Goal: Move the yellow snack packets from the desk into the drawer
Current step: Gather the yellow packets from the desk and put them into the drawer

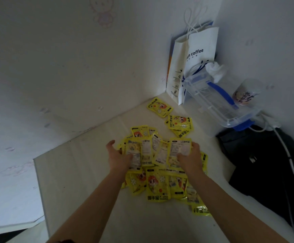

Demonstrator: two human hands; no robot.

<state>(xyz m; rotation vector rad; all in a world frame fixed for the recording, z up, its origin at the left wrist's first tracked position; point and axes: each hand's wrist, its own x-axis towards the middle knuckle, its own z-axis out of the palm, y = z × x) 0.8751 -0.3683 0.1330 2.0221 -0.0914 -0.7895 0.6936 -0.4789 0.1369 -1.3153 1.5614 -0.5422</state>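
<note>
A heap of several yellow snack packets [157,185] lies in the middle of the white desk [83,172]. My left hand [119,156] presses in on the left side of a bunch of packets [153,151], and my right hand [191,159] closes on its right side. Both hands hold this bunch between them, above the rest of the heap. Farther back lie a single packet [159,107] and a small pile of packets [180,125]. No drawer is in view.
At the back right corner stand a white paper coffee bag [195,64], a clear plastic box with blue clips [218,100] and a printed cup [246,93]. A black bag [265,165] with a white cable [290,160] fills the desk's right side. The desk's left edge drops off.
</note>
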